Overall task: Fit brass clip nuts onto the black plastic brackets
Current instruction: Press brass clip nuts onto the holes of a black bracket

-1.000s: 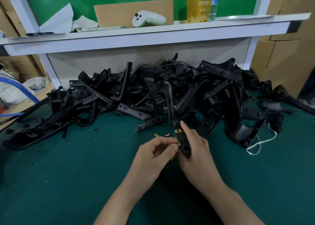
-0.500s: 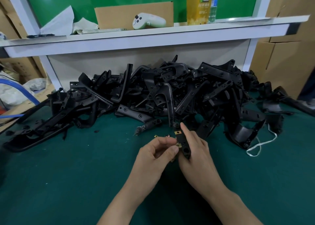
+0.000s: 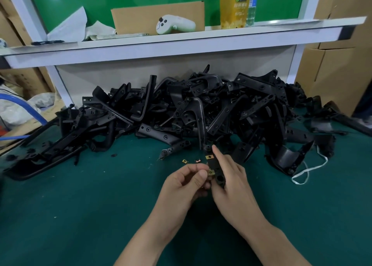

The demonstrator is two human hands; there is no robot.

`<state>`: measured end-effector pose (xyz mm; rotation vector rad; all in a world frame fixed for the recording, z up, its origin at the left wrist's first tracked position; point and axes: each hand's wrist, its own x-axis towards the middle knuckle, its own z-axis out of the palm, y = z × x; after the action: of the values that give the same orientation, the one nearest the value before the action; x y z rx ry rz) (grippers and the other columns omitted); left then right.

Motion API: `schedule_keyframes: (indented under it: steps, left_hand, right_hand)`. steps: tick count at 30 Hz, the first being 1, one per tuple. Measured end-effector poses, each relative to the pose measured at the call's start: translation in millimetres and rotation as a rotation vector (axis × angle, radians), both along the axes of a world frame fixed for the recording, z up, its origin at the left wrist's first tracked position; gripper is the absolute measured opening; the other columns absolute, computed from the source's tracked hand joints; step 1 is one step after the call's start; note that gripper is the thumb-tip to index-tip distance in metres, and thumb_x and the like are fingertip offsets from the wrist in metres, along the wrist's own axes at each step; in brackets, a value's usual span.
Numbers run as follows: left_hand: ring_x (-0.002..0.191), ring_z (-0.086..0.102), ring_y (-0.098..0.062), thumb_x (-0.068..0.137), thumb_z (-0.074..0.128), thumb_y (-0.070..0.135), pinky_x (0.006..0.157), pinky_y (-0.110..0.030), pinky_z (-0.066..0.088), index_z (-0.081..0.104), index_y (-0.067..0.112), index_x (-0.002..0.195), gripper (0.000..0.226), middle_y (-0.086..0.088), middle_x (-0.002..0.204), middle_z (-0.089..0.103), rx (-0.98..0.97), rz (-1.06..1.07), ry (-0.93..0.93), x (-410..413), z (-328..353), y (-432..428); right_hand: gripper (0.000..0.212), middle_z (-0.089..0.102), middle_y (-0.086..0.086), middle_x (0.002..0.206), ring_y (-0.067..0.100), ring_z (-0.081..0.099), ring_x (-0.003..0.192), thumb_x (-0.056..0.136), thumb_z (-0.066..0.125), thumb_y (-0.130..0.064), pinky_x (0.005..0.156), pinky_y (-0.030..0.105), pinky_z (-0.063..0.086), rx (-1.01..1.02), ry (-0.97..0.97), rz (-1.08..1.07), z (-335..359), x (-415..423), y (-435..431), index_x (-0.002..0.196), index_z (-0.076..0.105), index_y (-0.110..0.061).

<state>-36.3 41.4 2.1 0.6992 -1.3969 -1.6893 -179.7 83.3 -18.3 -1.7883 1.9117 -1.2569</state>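
Observation:
My right hand [image 3: 231,187] grips a small black plastic bracket [image 3: 217,172] above the green mat, index finger stretched along its far end. One brass clip nut [image 3: 209,157] sits on the bracket's far end. My left hand [image 3: 185,185] pinches a second brass clip nut [image 3: 211,172] between thumb and forefinger, pressed against the bracket's left edge. Two loose brass clip nuts [image 3: 184,161] lie on the mat just beyond my left hand. A big heap of black brackets [image 3: 201,112] fills the back of the table.
The green mat [image 3: 90,205] covers the table. A white shelf [image 3: 181,44] overhangs the heap, carrying a cardboard box, a white controller [image 3: 175,26] and a yellow bottle. A white cord [image 3: 308,171] lies at right. Cardboard boxes [image 3: 332,64] stand at far right.
Hands and bracket stay in nearly the same place; my left thumb and forefinger have shifted slightly on the clip nut at the bracket's edge.

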Motion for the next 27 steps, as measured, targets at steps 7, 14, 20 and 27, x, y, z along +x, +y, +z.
schedule_keyframes:
  steps: [7, 14, 20, 27]
  left_hand:
    - [0.074, 0.062, -0.008, 0.084, 0.069, 0.022, 0.072, -0.022, 0.055, 0.079, 0.019, 0.09, 0.012, -0.002, 0.082, 0.067, 0.133, -0.015, 0.12, -4.4, -1.7, 1.0]
    - [0.072, 0.062, -0.008, 0.083, 0.069, 0.021, 0.072, -0.022, 0.055, 0.079, 0.02, 0.088, 0.012, -0.002, 0.078, 0.066, 0.143, -0.009, 0.138, -5.6, -3.8, 0.9]
    - [0.071, 0.062, -0.007, 0.082, 0.069, 0.022, 0.073, -0.022, 0.056, 0.079, 0.02, 0.087, 0.011, 0.0, 0.076, 0.066, 0.142, -0.016, 0.145, -6.5, -4.6, 0.7]
    - [0.07, 0.061, -0.008, 0.081, 0.069, 0.022, 0.074, -0.023, 0.056, 0.079, 0.018, 0.086, 0.011, -0.001, 0.074, 0.064, 0.166, -0.012, 0.163, -9.1, -6.4, 1.1]
  right_hand:
    - [0.076, 0.033, -0.045, 0.116, 0.003, 0.026, 0.125, 0.095, 0.052, -0.015, 0.102, 0.021, 0.024, 0.012, 0.001, 0.018, -1.3, -0.5, -1.0, 0.157, 0.016, -0.041]
    - [0.077, 0.034, -0.036, 0.122, 0.004, 0.026, 0.126, 0.095, 0.052, -0.012, 0.106, 0.023, 0.024, 0.017, -0.008, 0.02, 1.0, 0.4, 0.1, 0.158, 0.017, -0.038]
    - [0.076, 0.034, -0.04, 0.114, -0.014, 0.025, 0.114, 0.095, 0.054, -0.012, 0.106, 0.02, 0.023, 0.003, 0.001, 0.018, 1.4, 1.2, -0.5, 0.158, 0.018, -0.036]
    - [0.074, 0.04, -0.033, 0.121, -0.007, 0.026, 0.116, 0.096, 0.052, -0.012, 0.108, 0.025, 0.026, -0.004, 0.019, 0.021, 1.2, 1.9, -0.5, 0.158, 0.019, -0.036]
